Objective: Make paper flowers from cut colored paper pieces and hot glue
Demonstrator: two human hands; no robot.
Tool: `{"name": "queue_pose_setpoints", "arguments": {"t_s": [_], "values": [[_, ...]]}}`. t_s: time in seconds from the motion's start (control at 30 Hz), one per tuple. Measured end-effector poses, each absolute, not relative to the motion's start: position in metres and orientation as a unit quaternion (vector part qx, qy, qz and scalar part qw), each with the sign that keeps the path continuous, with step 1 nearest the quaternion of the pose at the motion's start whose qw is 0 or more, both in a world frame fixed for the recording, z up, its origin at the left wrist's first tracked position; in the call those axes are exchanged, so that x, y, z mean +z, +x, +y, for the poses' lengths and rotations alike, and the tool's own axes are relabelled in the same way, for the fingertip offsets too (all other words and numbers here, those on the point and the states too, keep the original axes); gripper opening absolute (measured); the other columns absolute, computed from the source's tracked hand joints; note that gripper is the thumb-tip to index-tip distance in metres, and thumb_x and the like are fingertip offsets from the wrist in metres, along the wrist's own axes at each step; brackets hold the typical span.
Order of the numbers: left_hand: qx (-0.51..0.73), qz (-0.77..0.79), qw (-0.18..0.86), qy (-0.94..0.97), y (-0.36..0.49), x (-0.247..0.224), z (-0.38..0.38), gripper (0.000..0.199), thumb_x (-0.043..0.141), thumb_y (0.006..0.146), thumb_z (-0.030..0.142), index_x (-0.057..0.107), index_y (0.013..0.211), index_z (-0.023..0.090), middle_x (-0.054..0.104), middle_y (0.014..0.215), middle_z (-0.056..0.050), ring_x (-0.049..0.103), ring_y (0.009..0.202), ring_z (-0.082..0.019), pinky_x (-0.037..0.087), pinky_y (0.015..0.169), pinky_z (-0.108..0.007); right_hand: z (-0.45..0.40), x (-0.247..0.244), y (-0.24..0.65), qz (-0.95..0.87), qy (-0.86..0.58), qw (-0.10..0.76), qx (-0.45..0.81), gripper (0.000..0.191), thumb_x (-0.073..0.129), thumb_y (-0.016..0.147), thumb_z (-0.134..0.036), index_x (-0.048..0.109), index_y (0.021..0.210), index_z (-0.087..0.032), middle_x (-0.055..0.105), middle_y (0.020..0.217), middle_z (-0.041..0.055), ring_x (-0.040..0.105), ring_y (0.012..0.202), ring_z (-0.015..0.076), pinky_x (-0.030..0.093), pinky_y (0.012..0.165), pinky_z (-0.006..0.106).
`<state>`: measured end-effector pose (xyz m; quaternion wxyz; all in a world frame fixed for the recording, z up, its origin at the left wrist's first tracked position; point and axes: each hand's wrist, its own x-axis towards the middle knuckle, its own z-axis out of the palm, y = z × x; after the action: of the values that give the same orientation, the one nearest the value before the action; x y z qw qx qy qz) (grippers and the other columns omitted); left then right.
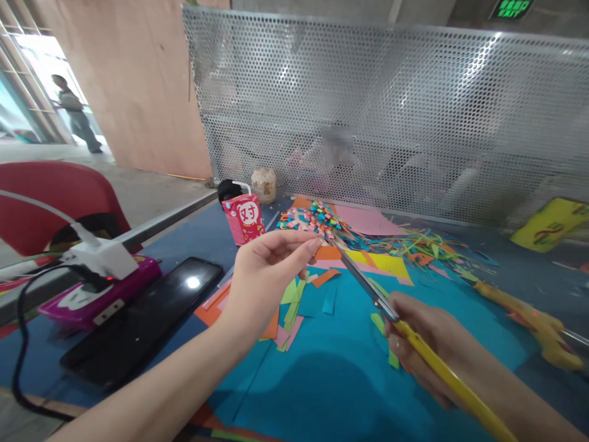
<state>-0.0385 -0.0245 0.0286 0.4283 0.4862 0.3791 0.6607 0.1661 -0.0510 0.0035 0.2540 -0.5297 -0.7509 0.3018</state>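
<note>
My left hand [276,264] is closed in a pinch over the middle of the table; what its fingertips hold, if anything, is too small to make out. From the right, my right hand [423,337] grips a pair of scissors [375,301] with yellow handles. The blades look closed and point toward my left fingertips, a little apart from them. Beneath both hands lies a large blue paper sheet [322,380]. On it are green paper strips [292,307], an orange strip [326,278] and a small blue strip [329,301].
Behind my left hand is a pile of coloured paper bits [317,215], with thin shreds [427,245] to its right. A red drink carton [243,218], a jar [264,185], a phone [142,325] and a purple power strip [101,294] stand left. A yellow glue gun [529,319] lies right.
</note>
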Motion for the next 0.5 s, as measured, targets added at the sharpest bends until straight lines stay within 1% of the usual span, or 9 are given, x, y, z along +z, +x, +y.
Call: {"name": "queue_pose_setpoints", "arguments": {"t_s": [0.2, 0.37, 0.5], "values": [[0.668, 0.374, 0.436, 0.473, -0.0386, 0.0297, -0.023, 0.008, 0.07, 0.065, 0.024, 0.068, 0.07, 0.018, 0.061, 0.054, 0.002, 0.051, 0.049, -0.007, 0.042, 0.048, -0.016, -0.0501, 0.0024, 0.1675, -0.755, -0.526, 0.237, 0.312, 0.024, 0.048, 0.077, -0.039, 0.034, 0.066, -0.023, 0.038, 0.051, -0.0065, 0.035, 0.041, 0.0074, 0.024, 0.035, 0.021], [0.651, 0.368, 0.467, 0.472, -0.0359, 0.0301, -0.026, 0.014, 0.072, 0.063, 0.026, 0.068, 0.073, 0.017, 0.063, 0.057, 0.001, 0.053, 0.049, -0.007, 0.044, 0.048, -0.017, -0.0494, 0.0029, 0.1667, -0.738, -0.519, 0.247, 0.353, 0.024, 0.045, 0.079, -0.041, 0.034, 0.068, -0.023, 0.032, 0.047, -0.0096, 0.027, 0.033, 0.005, 0.022, 0.035, 0.021], [0.631, 0.362, 0.51, 0.459, -0.0333, 0.0278, -0.027, 0.013, 0.073, 0.063, 0.022, 0.066, 0.073, 0.016, 0.064, 0.058, 0.002, 0.053, 0.048, -0.006, 0.044, 0.047, -0.015, -0.05, 0.0029, 0.1659, -0.734, -0.507, 0.261, 0.368, 0.026, 0.044, 0.08, -0.042, 0.032, 0.067, -0.023, 0.031, 0.046, -0.0106, 0.025, 0.031, 0.0041, 0.023, 0.037, 0.022]]}}
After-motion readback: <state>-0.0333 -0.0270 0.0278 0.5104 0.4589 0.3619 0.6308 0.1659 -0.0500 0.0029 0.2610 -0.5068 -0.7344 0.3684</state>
